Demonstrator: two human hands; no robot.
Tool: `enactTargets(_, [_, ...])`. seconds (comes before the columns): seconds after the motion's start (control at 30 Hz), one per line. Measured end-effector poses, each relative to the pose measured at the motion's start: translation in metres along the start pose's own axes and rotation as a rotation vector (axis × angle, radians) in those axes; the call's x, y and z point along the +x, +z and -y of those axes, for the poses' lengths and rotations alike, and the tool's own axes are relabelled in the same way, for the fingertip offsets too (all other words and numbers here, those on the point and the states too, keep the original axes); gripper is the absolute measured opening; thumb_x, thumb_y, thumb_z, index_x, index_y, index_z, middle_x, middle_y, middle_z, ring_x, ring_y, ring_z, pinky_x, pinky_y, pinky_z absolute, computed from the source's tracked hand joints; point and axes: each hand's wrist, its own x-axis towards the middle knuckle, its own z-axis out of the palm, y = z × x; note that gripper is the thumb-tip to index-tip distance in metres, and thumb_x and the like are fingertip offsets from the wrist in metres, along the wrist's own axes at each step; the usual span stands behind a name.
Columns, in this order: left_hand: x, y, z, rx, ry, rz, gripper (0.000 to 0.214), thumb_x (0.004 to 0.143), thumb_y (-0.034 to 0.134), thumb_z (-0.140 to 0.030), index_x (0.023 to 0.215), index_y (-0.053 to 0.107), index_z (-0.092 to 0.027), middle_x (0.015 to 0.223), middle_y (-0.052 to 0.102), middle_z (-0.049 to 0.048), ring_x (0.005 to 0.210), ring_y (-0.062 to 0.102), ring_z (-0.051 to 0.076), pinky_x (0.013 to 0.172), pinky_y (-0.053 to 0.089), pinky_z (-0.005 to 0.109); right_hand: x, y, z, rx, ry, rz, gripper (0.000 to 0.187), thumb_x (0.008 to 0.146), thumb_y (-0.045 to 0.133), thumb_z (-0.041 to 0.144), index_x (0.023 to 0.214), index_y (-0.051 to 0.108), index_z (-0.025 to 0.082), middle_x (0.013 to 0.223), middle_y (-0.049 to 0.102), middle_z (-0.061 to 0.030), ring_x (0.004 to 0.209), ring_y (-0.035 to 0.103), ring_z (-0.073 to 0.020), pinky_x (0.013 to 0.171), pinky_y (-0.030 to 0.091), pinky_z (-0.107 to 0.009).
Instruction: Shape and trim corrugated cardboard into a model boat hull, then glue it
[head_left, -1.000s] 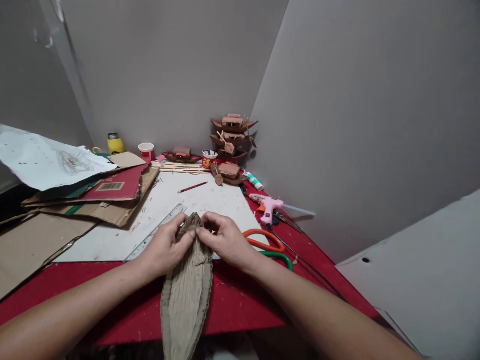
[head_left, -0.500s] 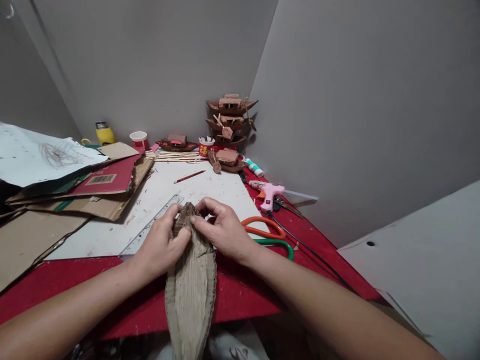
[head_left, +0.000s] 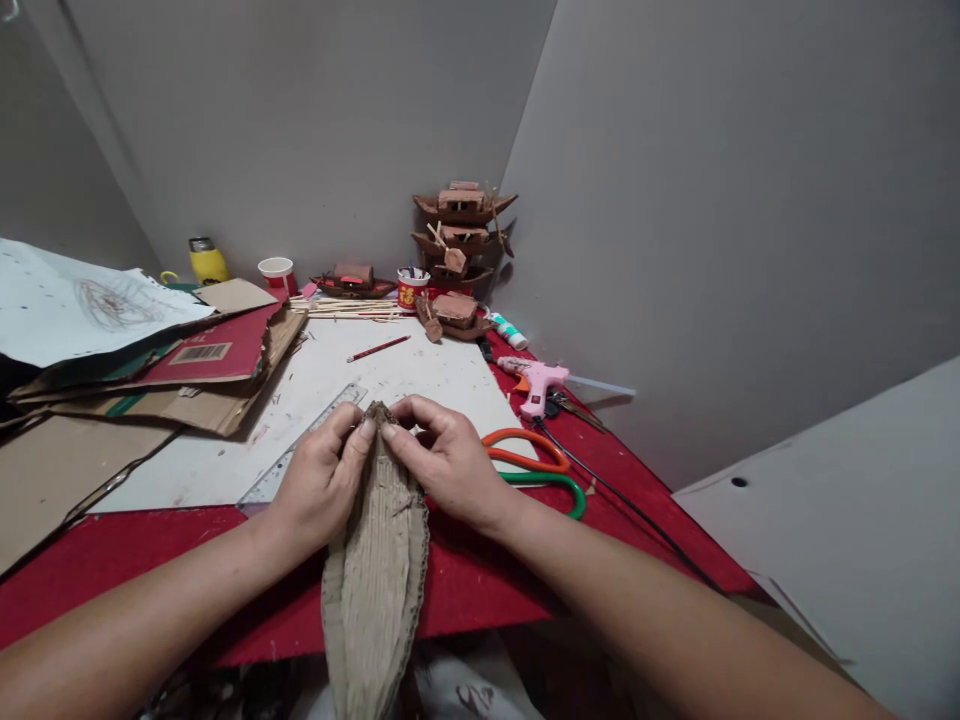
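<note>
A long boat-shaped hull of brown corrugated cardboard [head_left: 375,585] runs from the table's near edge toward the middle. My left hand [head_left: 322,485] and my right hand [head_left: 446,460] both pinch its pointed far tip, pressing the two sides together, left from the left and right from the right. The hull's near end hangs over the red table [head_left: 480,590] toward me. A metal ruler [head_left: 315,440] lies partly under my left hand.
Orange and green scissors [head_left: 536,470] lie just right of my right hand; a pink glue gun [head_left: 540,385] with its cord sits beyond. A white sheet [head_left: 352,400] bears a red pencil [head_left: 379,348]. Cardboard stacks [head_left: 150,390] fill the left. Finished model boats [head_left: 461,235], cups and sticks stand at the back.
Both hands kept their pinch on the hull's tip. The view has shifted slightly, and the hull has tilted a little to the left at its near end.
</note>
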Motion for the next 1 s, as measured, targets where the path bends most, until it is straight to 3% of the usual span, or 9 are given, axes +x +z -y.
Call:
enactTargets(0.17, [-0.003,0.001,-0.002,0.097,0.036,-0.009,0.022,0.094,0.035,-0.026,0.073,0.039,-0.021,0.062,0.037,-0.0050,0.057,0.036,0.011,0.058,0.031,0.024,-0.003,0.002,0.002,-0.087,-0.082,-0.054,0.008,0.081,0.053,0.021,0.073,0.050,0.019,0.070,0.051,0.0024,0.067,0.047,-0.0118,0.064,0.039,-0.023])
enactTargets(0.4, [-0.001,0.001,0.002,0.153,0.098,0.008,0.020,0.094,0.037,-0.024,0.074,0.040,-0.021,0.062,0.039,-0.0054,0.056,0.038,0.010,0.057,0.031,0.023,-0.002,-0.002,0.003,0.062,0.051,0.014,0.008,0.078,0.053,0.020,0.075,0.059,0.015,0.069,0.055,0.0018,0.061,0.048,-0.0099,0.054,0.038,-0.020])
enactTargets(0.63, [-0.006,0.002,0.009,0.191,0.177,-0.023,0.018,0.094,0.037,-0.020,0.076,0.039,-0.021,0.059,0.036,-0.0070,0.051,0.035,0.009,0.053,0.028,0.022,-0.004,0.000,0.004,-0.039,-0.007,-0.005,0.011,0.080,0.050,0.020,0.074,0.058,0.015,0.064,0.052,0.0027,0.058,0.045,-0.0092,0.055,0.037,-0.020])
enactTargets(1.0, [0.001,0.002,0.004,0.142,0.068,-0.030,0.022,0.091,0.039,-0.023,0.069,0.038,-0.021,0.060,0.038,-0.0057,0.055,0.038,0.010,0.056,0.030,0.024,-0.002,0.003,0.000,-0.036,-0.032,0.002,0.011,0.079,0.052,0.022,0.074,0.058,0.015,0.067,0.054,0.0017,0.062,0.048,-0.0101,0.058,0.039,-0.020])
